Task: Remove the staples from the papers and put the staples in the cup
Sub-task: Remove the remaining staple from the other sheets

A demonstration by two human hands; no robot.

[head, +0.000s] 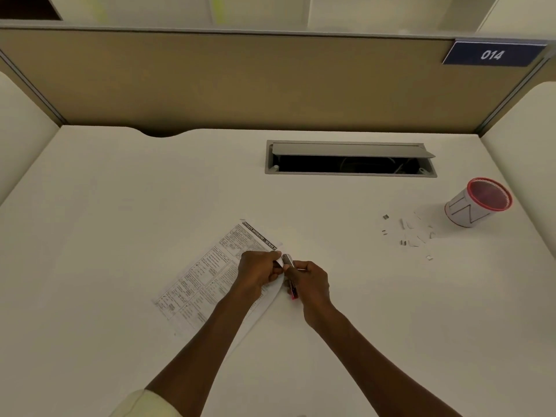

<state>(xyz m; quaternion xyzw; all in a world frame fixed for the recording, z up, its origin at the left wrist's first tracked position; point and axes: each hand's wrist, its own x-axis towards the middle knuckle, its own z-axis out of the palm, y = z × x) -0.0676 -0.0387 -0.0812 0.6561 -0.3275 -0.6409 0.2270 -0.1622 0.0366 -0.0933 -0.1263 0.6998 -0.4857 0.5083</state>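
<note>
Your left hand (260,267) pinches the right edge of the stapled papers (210,275) and lifts that corner a little from the worktop (120,206), probably so that the tool can reach the staple there. Your right hand (310,282) is closed around a small staple remover (289,272) with a metal nose and a red back end; its nose touches the paper just beside your left fingers. The staple itself is too small to see.

The cup (478,203), white with a red rim, stands far to the right, well apart from the papers. Several loose staples (406,233) lie scattered on the worktop near it, not inside, so I judge they must be collected later.

The worktop is pale, with an open cable hatch (350,159) at the back. A beige partition (240,82) closes the desk, and it carries a blue plate (493,54) reading 014.
</note>
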